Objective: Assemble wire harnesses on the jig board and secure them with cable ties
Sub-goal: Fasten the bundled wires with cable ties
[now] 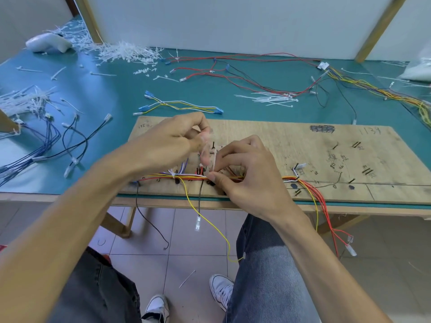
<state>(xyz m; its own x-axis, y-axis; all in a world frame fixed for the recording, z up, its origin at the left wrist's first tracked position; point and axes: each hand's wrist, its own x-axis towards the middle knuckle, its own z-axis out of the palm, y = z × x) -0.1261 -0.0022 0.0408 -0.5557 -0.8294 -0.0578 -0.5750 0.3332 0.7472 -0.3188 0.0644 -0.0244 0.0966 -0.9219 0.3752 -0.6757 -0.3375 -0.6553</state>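
Far left on the green tabletop: a loose spread of white ties, with blue and black wires trailing toward the near edge. Farther back, a white tool lying beside a big heap of ties. Nearer the middle, a short yellow and white wire set with blue plugs, just behind the jig board. Left hand raised over the board's left part, wrist bent, fingers curled, its grip pinching the upper end of a pale cable tie, blurred there. Tie strip running down to the wire bundle, a flat run of red, yellow, white and purple wires stretched along the board's near edge between dark pegs. Right hand low on the board just beside the left, knuckles up, its grip closed with thumb and forefinger on the wire bundle where the strip meets it. Hanging off the near edge: a black wire, a yellow wire and, farther right, red wires ending in clear plugs. Behind the board, long red wires, a neat batch of ties, then a many-coloured harness sweeping to the right edge. At far right a clear bag, contents too blurred to tell.
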